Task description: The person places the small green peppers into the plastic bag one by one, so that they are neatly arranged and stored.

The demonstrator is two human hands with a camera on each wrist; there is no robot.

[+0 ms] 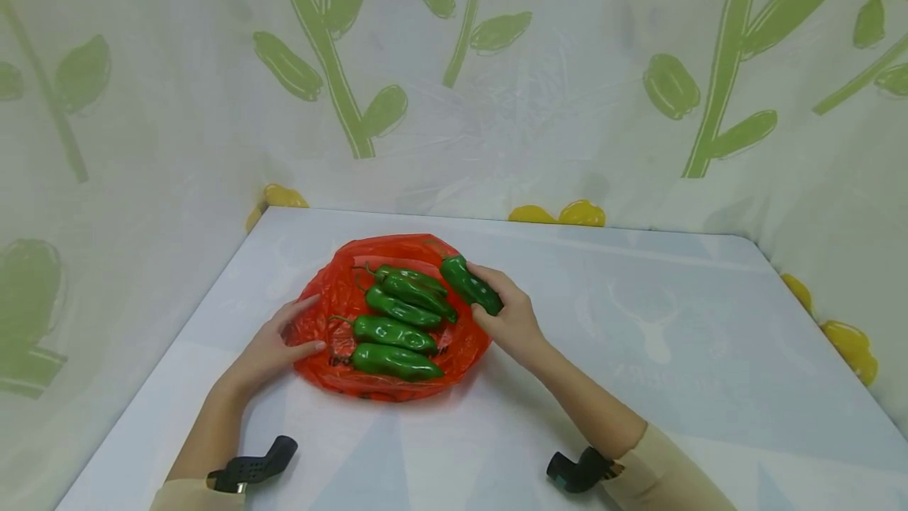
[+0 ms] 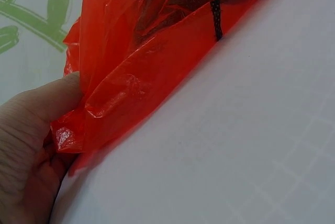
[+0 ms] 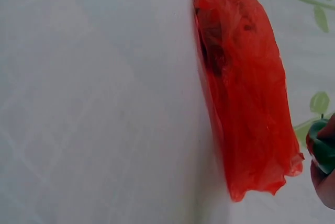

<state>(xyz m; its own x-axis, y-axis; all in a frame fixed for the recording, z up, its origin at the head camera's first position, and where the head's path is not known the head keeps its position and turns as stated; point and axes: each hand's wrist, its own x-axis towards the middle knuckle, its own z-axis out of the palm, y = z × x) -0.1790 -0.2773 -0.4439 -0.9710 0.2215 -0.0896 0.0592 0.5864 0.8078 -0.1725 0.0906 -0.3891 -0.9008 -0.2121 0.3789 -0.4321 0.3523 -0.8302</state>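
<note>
A red plastic bag (image 1: 468, 353) lies spread on the table with its mouth facing up. Inside it several green peppers (image 1: 393, 333) lie side by side, most stems pointing left. My right hand (image 1: 512, 320) holds one more green pepper (image 1: 464, 278) over the bag's right rim, thumb on one side and fingers on the other. In the right wrist view only part of that hand and pepper shows at the right edge. At the bag's left side, my left hand (image 1: 273, 345) holds the rim; the left wrist view shows red film bunched between thumb and fingers.
The white table (image 1: 638, 369) carries pale printed figures and extends right of the bag. Behind and beside it hangs a pale curtain (image 1: 567, 101) with green stems and yellow flowers. A black device (image 1: 255, 465) is strapped on the left forearm, another (image 1: 578, 470) on the right.
</note>
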